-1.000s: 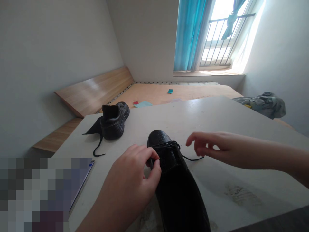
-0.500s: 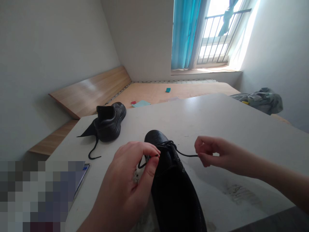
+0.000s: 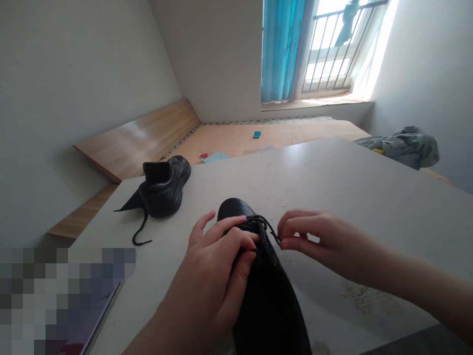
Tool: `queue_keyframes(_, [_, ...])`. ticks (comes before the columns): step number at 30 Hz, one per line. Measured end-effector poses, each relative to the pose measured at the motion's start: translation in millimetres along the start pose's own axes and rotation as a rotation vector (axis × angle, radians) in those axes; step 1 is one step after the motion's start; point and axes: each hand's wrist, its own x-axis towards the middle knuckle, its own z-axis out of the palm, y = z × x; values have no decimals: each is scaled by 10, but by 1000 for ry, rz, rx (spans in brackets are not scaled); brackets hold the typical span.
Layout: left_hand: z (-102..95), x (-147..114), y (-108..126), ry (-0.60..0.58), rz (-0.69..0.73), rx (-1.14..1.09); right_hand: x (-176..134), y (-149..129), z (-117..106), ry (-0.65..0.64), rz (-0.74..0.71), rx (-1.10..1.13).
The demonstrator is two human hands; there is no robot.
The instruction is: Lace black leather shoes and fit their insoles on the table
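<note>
Bending the left hand [image 3: 212,266] over the left edge of the shoe [image 3: 268,310], at the centre of the frame, drawing thumb and forefinger close above the front of the opening. Impossible to tell whether gripping anything there: too dark and too covered between the tips. Gripping the lace [image 3: 275,235] between thumb and fingers of the right hand [image 3: 314,229], right of centre, seemingly just clear of the shoe's side.

Nearer to the shoe with the left hand, overlapping it from the left; just beside it with the right, linked only by a short run of lace. Between the two hands, pointing away at the toe [image 3: 234,208], running lengthwise from mid-frame to the lower edge, slanting a little right toward the heel, out of frame. Crossed behind the toe by the lace, roughly square to that long axis, then dropping right.

Resting on a pale table [image 3: 343,192]. Farther out, at left of the frame, well apart from both hands, another shoe [image 3: 162,195], trailing a loose lace end. At lower left, a flat purplish thing [image 3: 101,306], partly blurred out. Beyond, at upper right, a crumpled grey cloth [image 3: 412,148] and a blue curtain [image 3: 283,54].
</note>
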Motion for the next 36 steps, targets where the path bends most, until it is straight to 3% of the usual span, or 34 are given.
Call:
queue_keyframes(5, [5, -15, -4, 2, -4, -16, 17, -55, 31, -18, -145, -162])
queue_keyframes(11, [1, -20, 8, -17, -30, -30, 78, -60, 6, -107, -149, -129])
queue_keyframes(18, [21, 8, 8, 42, -37, -85, 141, -78, -14, -70, -198, -173])
queue_keyframes(25, [34, 75, 8, 54, -55, -188, 209, 8, -35, -106, -170, -32])
queue_keyframes(27, [34, 90, 8, 46, -61, -217, 205, 23, -37, -74, -264, -99])
queue_keyframes(31, [49, 109, 26, 43, -78, -260, 159, -10, -23, 74, -448, -438])
queue_keyframes(33, [72, 113, 40, 62, -97, -271, 126, -57, -6, 133, -442, -532])
queue_keyframes(36, [99, 107, 47, 107, -130, -278, 79, -137, 22, 186, -341, -440])
